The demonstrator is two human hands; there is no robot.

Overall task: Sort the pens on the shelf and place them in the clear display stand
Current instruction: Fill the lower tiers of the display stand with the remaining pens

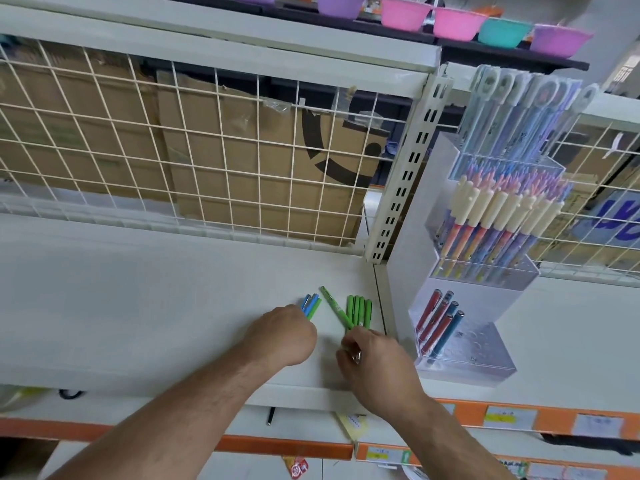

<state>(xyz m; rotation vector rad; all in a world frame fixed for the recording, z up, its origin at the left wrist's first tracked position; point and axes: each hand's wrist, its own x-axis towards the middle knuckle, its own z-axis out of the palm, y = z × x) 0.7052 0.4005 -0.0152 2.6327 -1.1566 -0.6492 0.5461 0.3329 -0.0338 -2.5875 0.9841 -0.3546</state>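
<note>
On the white shelf (pixel 138 306) my left hand (pixel 285 336) is closed over a small bunch of blue and green pens (pixel 311 304) whose tips poke out past the knuckles. My right hand (pixel 375 362) grips a row of green pens (pixel 360 308) by their near ends, with one green pen (pixel 334 306) slanting off to the left between the two bunches. The clear display stand (pixel 460 341) rises in tiers just right of my right hand. Its lowest tier holds red and dark teal pens (pixel 438 322); pastel pens with cream caps (pixel 498 216) fill the tiers above.
A white wire grid (pixel 207 150) backs the shelf, with cardboard boxes behind it. A slotted upright post (pixel 405 174) stands left of the stand. Pink, purple and teal bowls (pixel 457 22) line the top shelf. Orange price strips (pixel 519 417) run along the front edge.
</note>
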